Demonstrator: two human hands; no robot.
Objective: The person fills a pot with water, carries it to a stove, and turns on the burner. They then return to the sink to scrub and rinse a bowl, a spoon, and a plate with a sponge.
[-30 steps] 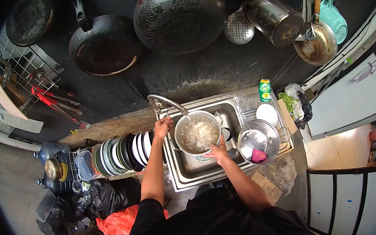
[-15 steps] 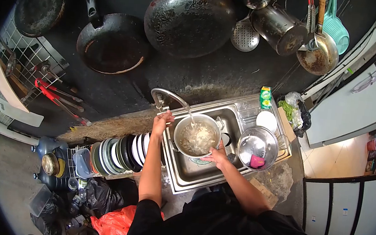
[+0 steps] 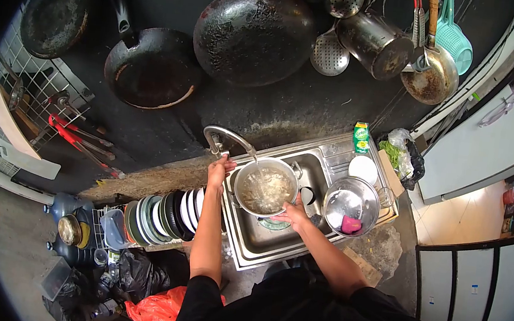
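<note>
A metal pot (image 3: pixel 264 189) of cloudy, rippling water sits under the curved faucet (image 3: pixel 230 134), inside the sink (image 3: pixel 254 243). Water runs from the spout into it. My right hand (image 3: pixel 292 214) grips the pot's near right rim, thumb at the edge and fingers beneath. At the faucet's base, my left hand (image 3: pixel 221 170) has its fingers closed around the tap handle, which they partly cover. Right of the pot stands a steel bowl (image 3: pixel 335 200) with a pink sponge-like item (image 3: pixel 351 225) in it.
A white bowl (image 3: pixel 364 169) and a green soap pouch (image 3: pixel 361 137) stand on the drainboard. Plates (image 3: pixel 170 211) fill a rack at left. Pans (image 3: pixel 154 68) and ladles hang on the dark wall. Bags (image 3: pixel 157 310) lie on the floor.
My left hand has closed in on the tap handle. The water in the pot looks more stirred up and clearer. My right hand stays on the pot, and the view has shifted slightly.
</note>
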